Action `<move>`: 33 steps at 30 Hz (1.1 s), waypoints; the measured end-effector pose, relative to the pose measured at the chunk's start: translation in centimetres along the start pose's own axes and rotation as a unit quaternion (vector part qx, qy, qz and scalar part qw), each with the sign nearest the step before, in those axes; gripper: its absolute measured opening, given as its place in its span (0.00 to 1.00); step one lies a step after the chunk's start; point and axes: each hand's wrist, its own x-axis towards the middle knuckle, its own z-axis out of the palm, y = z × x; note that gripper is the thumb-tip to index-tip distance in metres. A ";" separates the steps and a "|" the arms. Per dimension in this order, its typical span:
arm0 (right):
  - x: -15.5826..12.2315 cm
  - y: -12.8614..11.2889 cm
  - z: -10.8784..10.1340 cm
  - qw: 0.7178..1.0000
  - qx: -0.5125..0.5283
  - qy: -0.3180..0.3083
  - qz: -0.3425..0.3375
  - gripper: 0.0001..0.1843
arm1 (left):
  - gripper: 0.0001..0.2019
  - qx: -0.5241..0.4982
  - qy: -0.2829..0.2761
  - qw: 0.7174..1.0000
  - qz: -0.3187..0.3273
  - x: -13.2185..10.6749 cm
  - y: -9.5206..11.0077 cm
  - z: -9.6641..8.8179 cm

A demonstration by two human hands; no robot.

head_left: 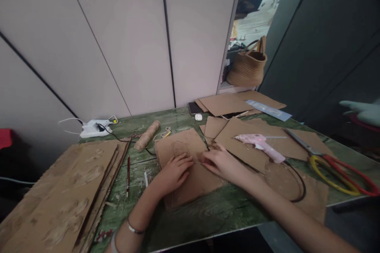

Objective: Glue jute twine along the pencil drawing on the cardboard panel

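While the left hand lies palm-down on a cardboard piece, its fingers extended and loosely side by side, the right hand works the same sheet from its other edge. Right fingers bent, thumb side turned inward; a thin strand-like line runs near the tips, but cannot tell whether they pinch it. Cardboard piece sits at the near middle of the green table, slightly skewed, with faint line markings just beyond the left fingertips.

Left of it: white stick, dark red pencil, then a cardboard stack with torn, raised patches. Beyond the sheet, a twine roll lies tilted; white power strip farther off, toward the wall.

To the right, a pink glue gun rests on overlapping cardboard sheets, small red light showing. Large scissors lie beside it, handles yellow and red.
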 end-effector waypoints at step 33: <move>-3.5 -0.3 1.8 0.987 0.138 0.009 0.078 0.18 | 0.20 0.100 0.023 0.994 -0.044 0.5 1.9 0.5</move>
